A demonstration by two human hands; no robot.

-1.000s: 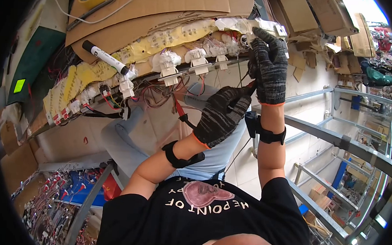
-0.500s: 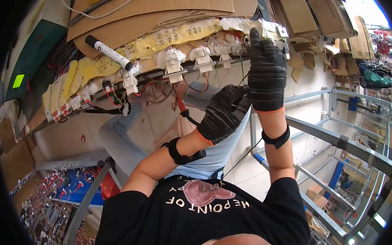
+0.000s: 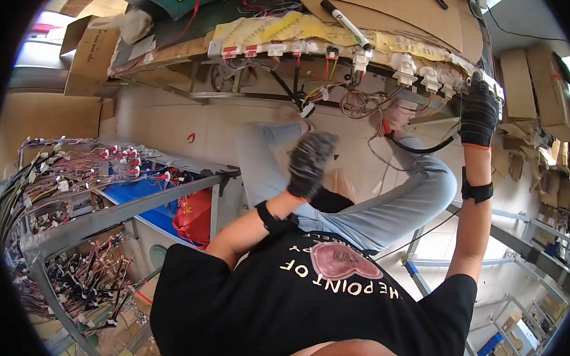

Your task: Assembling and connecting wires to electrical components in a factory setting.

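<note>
My right hand [image 3: 479, 114], in a dark striped work glove, is raised to the right end of the bench edge. One finger points up against the edge; the others look curled, and what they hold is hidden. A black cable [image 3: 422, 148] with a red end runs toward this hand's wrist side. My left hand [image 3: 311, 163], gloved alike and smeared by motion, is in the air over my lap, away from the bench; its fingers are unclear. White connector sockets [image 3: 404, 71] with thin wires line the bench edge beside my right hand.
On the bench lie a marker [image 3: 346, 24], cardboard [image 3: 403, 13] and yellow tape [image 3: 293, 27]. At the left, a metal rack [image 3: 135, 205] carries wire harnesses [image 3: 59, 172] and a red bag [image 3: 193, 215]. Cardboard boxes [image 3: 547, 88] stand at the right, above a metal frame [image 3: 520, 235].
My left hand has left the right hand and swung left over my lap. The right hand stays at the bench end. The view has turned left, showing more of the wire rack.
</note>
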